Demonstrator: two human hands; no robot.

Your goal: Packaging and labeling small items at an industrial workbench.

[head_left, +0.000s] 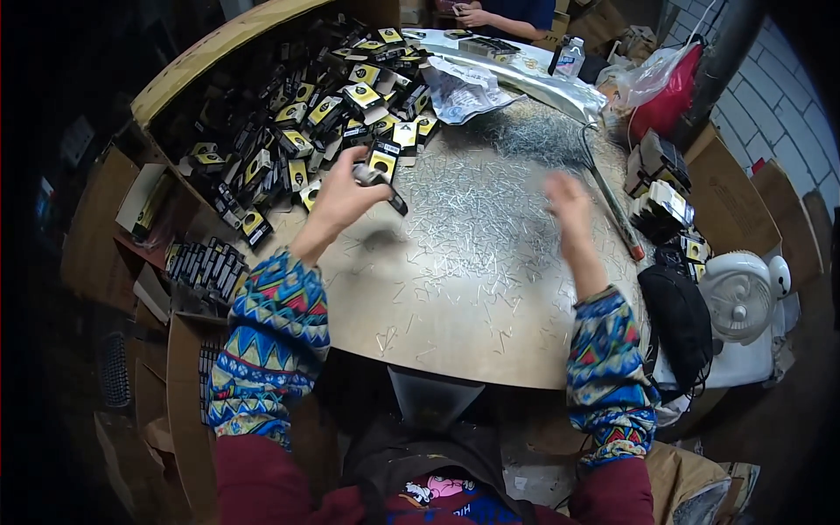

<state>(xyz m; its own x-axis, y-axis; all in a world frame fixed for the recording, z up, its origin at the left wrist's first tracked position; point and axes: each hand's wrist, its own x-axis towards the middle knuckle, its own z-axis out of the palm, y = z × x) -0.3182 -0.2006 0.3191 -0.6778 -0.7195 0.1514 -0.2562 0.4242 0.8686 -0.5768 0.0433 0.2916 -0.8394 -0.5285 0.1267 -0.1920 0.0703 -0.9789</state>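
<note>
My left hand (pixel 341 201) is closed on a small black box (pixel 396 202) at the right edge of the box pile. Its fingers and thumb hide much of that box. Just beyond the fingertips is a small black-and-yellow box (pixel 383 159); whether it is touched, I cannot tell. Over the right part of the table, my right hand (pixel 570 210) is raised and smeared by motion, so its fingers are unclear. Many thin silvery metal pins (pixel 464 214) lie scattered on the wooden table (pixel 359 306) between the two hands, with a denser heap farther back.
A large pile of black-and-yellow boxes (pixel 293 140) fills the far left, behind a cardboard wall (pixel 166 92). A metal bar (pixel 617 214) lies along the right side. Beyond it are a black pouch (pixel 674 306) and a white fan (pixel 739 297). Another person's hands (pixel 472 15) show at the back.
</note>
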